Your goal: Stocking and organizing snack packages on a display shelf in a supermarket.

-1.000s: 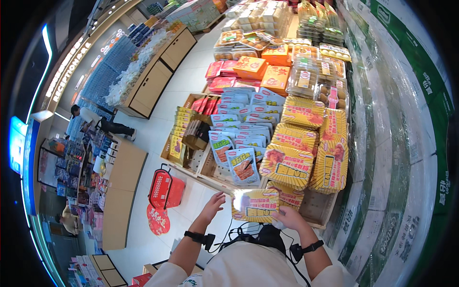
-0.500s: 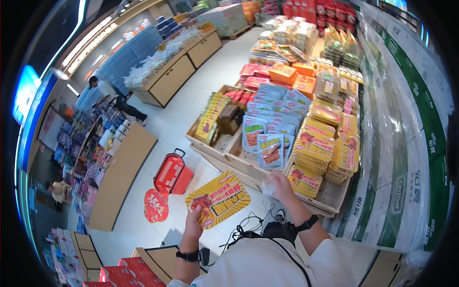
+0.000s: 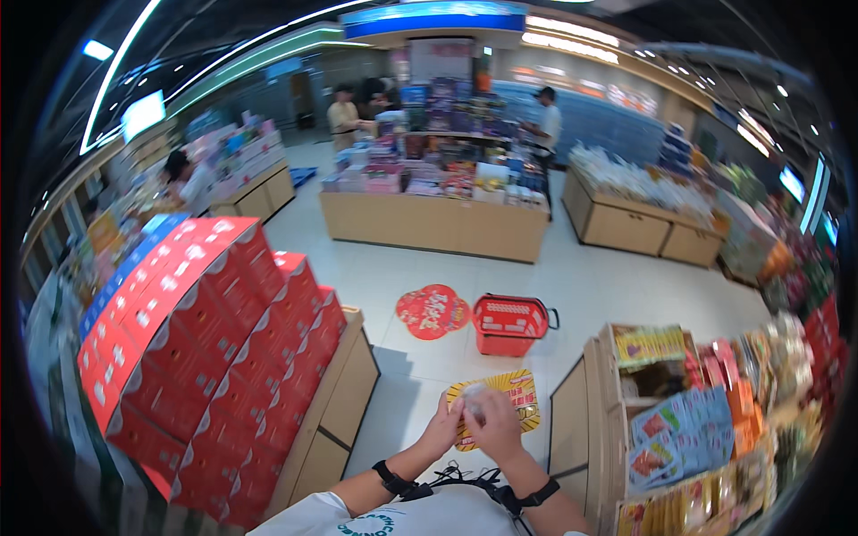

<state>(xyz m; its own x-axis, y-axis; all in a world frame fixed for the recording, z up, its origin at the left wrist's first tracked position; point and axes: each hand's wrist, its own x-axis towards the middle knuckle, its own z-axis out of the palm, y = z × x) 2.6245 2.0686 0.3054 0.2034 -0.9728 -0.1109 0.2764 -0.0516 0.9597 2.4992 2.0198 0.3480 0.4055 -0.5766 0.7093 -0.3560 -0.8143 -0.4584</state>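
In front of my body, my left hand [image 3: 440, 427] grips the left edge of a yellow, sunburst-patterned package [image 3: 521, 397] with pink lettering. Over that package my right hand [image 3: 495, 427] has its fingers closed on a small pale crumpled item [image 3: 475, 398], slightly blurred and partly covered by the fingers. A red shopping basket [image 3: 505, 325] with a black handle stands on the floor just beyond, beside a red flower-shaped floor decal [image 3: 433, 311].
Stacked red boxes [image 3: 201, 357] rise at left. Crates of snack packs [image 3: 679, 438] are at right. Across the tiled floor [image 3: 456, 277] stand a goods-laden counter [image 3: 429, 223] and a bagged-goods display [image 3: 626, 223]. People [image 3: 545, 129] are around the counters, another [image 3: 188, 183] at far left.
The view has swung left from the snack crates toward the counter. My left hand took hold of the yellow package; my right hand, earlier at that package and then apart, is now over it again.
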